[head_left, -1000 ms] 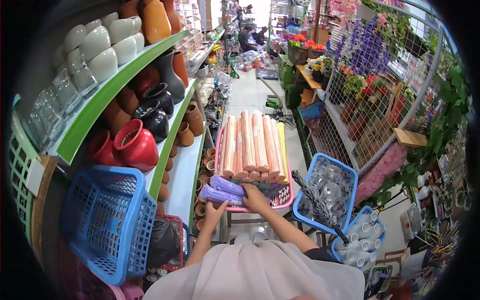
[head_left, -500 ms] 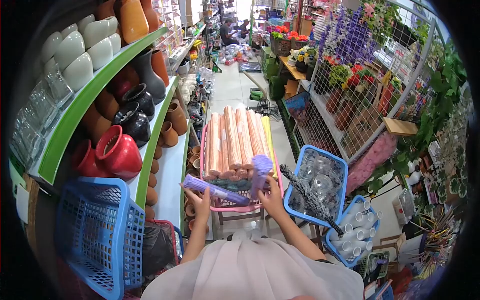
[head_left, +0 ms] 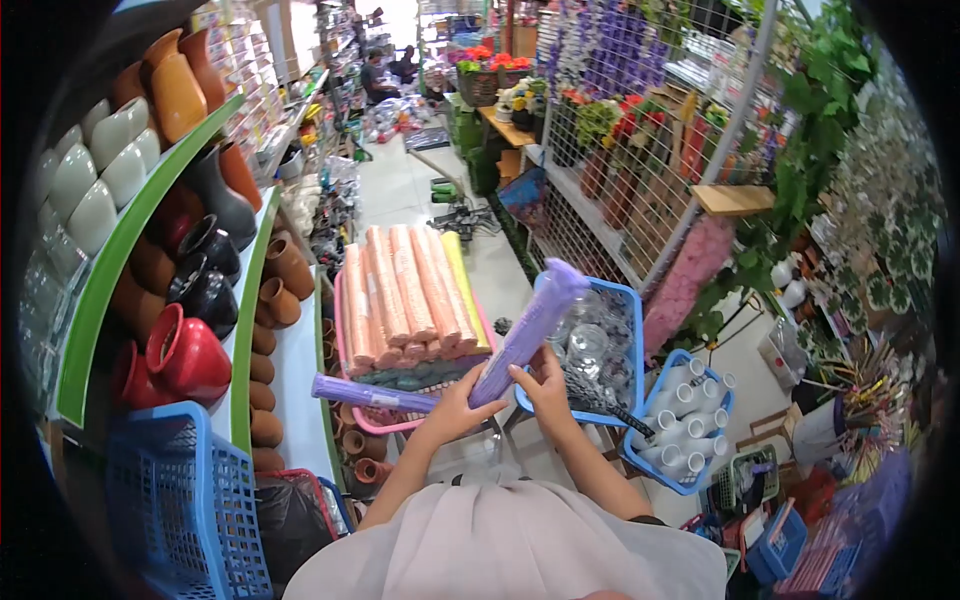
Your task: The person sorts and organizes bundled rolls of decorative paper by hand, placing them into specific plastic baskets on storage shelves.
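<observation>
A purple roll (head_left: pixel 528 325) is tilted up between both hands. My left hand (head_left: pixel 458 405) grips its lower end, and my right hand (head_left: pixel 545 388) holds its right side with thumb and fingers. Another purple roll (head_left: pixel 372 394) lies across the near end of the pink basket (head_left: pixel 342 312), its right end by my left hand. Inside that basket are several stacked peach rolls (head_left: pixel 405 290), a yellow roll (head_left: pixel 466 285) at the right, and dark green rolls (head_left: pixel 420 375) beneath, at the near end.
Right of the pink basket stands a blue basket (head_left: pixel 638 345) of clear glassware with a dark braided bundle, then a blue basket (head_left: pixel 690 490) of white vases. Shelves (head_left: pixel 165 215) of pots line the left, above an empty-looking blue basket (head_left: pixel 215 450). Seated people (head_left: pixel 375 78) are far back.
The view has turned to the right. Both hands have come together on one purple roll, now raised and tilted. My left hand has left the other roll's left end.
</observation>
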Motion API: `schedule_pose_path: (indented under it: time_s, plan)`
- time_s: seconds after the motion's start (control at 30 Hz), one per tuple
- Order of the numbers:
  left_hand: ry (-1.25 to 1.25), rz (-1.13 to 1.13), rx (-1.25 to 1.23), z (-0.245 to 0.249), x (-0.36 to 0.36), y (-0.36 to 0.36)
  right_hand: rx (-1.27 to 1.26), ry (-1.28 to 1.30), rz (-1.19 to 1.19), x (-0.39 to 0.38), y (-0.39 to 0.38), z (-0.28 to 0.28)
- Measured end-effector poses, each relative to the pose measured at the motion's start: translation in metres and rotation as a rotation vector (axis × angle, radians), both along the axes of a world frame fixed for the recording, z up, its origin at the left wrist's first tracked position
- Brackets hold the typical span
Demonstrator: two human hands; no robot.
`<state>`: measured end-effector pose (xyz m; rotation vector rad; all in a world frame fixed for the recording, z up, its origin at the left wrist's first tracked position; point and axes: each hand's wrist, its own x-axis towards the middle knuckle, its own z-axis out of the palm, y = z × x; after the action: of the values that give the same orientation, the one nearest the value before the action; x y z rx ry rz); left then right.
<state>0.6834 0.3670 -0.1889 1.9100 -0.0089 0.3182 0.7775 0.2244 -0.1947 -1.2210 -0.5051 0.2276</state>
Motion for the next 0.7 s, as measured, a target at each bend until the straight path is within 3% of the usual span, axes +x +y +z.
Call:
schedule_pose_path:
  time_s: [0.07,0.13,0.17,0.2,0.27,0.33,0.37,0.43,0.53,0.7]
  plan:
    - [0.154,-0.144,-0.172,-0.021,0.012,-0.01,-0.065,-0.004,-0.006,0.006,-0.022,0.002]
    - [0.113,-0.187,-0.217,-0.037,0.015,-0.023,-0.225,0.151,0.095,0.02,-0.051,-0.01]
    - [0.201,-0.186,-0.39,-0.039,0.015,-0.03,-0.299,0.016,-0.009,0.027,-0.066,-0.012]
    - [0.289,-0.178,-0.563,-0.04,0.014,-0.038,-0.463,-0.268,-0.15,0.041,-0.083,-0.028]
    - [0.297,-0.162,-0.607,-0.051,0.012,-0.051,-0.729,-0.244,-0.324,0.055,-0.118,-0.055]
    - [0.403,-0.147,-0.687,-0.056,0.008,-0.059,-1.183,-0.369,-0.362,0.066,-0.158,-0.095]
    - [0.399,-0.145,-0.687,-0.057,0.007,-0.065,-1.181,-0.373,-0.36,0.063,-0.173,-0.106]
    - [0.364,-0.208,-0.897,-0.058,0.005,-0.073,-1.541,-0.354,-0.36,0.055,-0.192,-0.123]
    - [0.431,-0.212,-1.044,-0.069,0.001,-0.083,-1.54,-0.444,-0.402,0.049,-0.201,-0.141]
    - [0.346,-0.13,-1.028,-0.057,-0.025,-0.107,-1.41,-0.48,-0.294,0.061,-0.201,-0.141]
